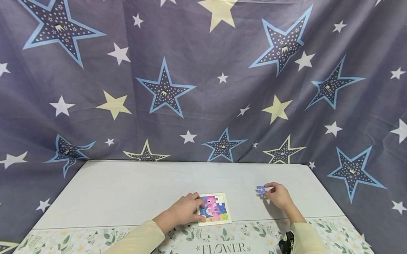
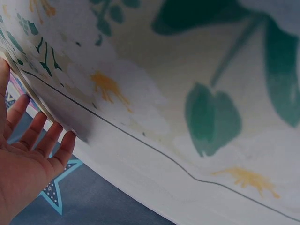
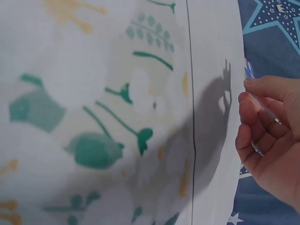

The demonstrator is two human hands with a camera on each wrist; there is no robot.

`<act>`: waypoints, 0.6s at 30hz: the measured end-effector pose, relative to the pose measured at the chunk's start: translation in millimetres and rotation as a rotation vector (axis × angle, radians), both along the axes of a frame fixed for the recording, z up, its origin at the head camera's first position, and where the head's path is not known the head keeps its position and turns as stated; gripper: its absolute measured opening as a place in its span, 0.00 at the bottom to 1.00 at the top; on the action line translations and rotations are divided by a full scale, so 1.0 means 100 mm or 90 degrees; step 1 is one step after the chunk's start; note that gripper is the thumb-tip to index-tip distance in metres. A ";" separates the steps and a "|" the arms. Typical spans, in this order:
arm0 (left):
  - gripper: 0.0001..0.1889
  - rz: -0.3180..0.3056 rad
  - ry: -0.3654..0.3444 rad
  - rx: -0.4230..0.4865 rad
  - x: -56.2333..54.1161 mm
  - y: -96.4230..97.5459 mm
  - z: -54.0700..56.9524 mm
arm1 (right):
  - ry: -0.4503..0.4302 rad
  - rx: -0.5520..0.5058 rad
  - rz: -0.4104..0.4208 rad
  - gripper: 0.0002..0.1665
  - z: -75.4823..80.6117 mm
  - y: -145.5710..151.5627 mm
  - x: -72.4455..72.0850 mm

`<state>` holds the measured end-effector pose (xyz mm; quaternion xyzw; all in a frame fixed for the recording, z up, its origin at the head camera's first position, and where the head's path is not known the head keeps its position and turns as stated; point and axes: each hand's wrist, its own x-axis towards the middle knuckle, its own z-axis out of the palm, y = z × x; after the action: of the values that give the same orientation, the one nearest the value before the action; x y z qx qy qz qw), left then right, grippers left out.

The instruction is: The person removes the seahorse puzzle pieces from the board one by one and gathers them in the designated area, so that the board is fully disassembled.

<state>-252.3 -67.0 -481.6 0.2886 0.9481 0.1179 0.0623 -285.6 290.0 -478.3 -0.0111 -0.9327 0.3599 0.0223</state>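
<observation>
A small jigsaw puzzle [image 1: 217,208] in a pale frame, with a pink cartoon figure on blue, sits at the front middle of the white board. My left hand [image 1: 185,209] holds it at its left side, thumb and a finger over the picture. In the left wrist view the fingertips touch the frame's edge [image 2: 35,96]. Off to the right, my right hand [image 1: 280,197] pinches a blue puzzle piece [image 1: 260,190] with a pinkish star on it, between thumb and fingers. Only a sliver of that piece [image 3: 249,69] shows in the right wrist view.
Beneath the work lies a white board [image 1: 137,192], with a flower-print cloth [image 1: 78,240] lettered "FLOWER" along the near side. A grey-purple curtain [image 1: 199,41] with stars hangs behind and at both sides. A black device [image 1: 286,242] is on the right wrist.
</observation>
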 end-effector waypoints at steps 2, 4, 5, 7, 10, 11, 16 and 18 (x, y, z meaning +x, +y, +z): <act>0.26 0.000 -0.001 0.000 0.00 0.00 0.00 | -0.003 -0.002 -0.008 0.19 0.00 0.02 -0.01; 0.26 0.000 -0.003 -0.001 0.00 0.00 0.00 | -0.010 -0.003 -0.013 0.19 0.00 0.03 -0.02; 0.26 0.001 -0.004 -0.001 0.00 0.00 0.00 | -0.016 -0.004 -0.018 0.19 -0.01 0.04 -0.03; 0.26 0.002 -0.007 -0.002 -0.01 0.00 0.00 | -0.026 -0.006 -0.025 0.19 -0.01 0.05 -0.03; 0.27 0.000 -0.006 -0.001 -0.01 0.00 0.00 | -0.040 -0.009 -0.033 0.20 -0.02 0.06 -0.03; 0.27 0.001 -0.005 -0.001 -0.01 0.01 0.00 | -0.045 -0.012 -0.036 0.20 -0.02 0.07 -0.03; 0.27 0.000 -0.001 -0.002 -0.01 0.00 0.00 | -0.059 -0.015 -0.043 0.20 -0.04 0.08 -0.03; 0.26 -0.001 -0.004 -0.001 -0.01 0.00 -0.01 | -0.061 -0.013 -0.044 0.20 -0.05 0.09 -0.03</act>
<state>-253.1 -66.8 -482.4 0.2888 0.9478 0.1180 0.0654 -288.6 299.2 -482.9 -0.0603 -0.9280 0.3676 -0.0100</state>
